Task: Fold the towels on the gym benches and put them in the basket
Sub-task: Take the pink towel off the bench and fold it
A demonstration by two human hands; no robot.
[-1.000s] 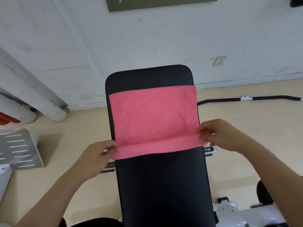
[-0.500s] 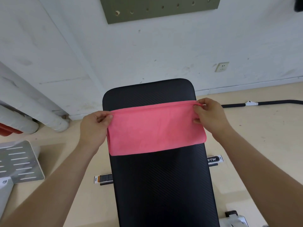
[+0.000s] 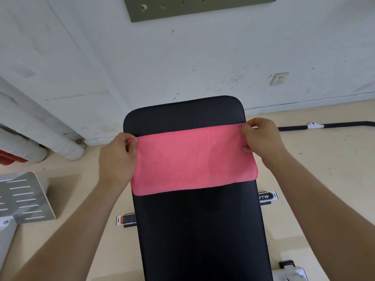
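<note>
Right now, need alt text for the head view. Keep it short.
Two hands pinch the far corners of a pink towel, left hand and right hand, with the towel lying folded across a black gym bench. Behind the bench is a white wall with an outlet; a black bar lies on the tan floor.

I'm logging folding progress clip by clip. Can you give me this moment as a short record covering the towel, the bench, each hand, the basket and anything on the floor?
towel: pink towel, lying flat across the black bench and spanning its width
fold state: looks doubled over, with the fold along the near edge
left hand: pinches the towel's far left corner
right hand: pinches the towel's far right corner
basket: not in view
floor: black bar on the right, slotted metal plate on the left
</note>
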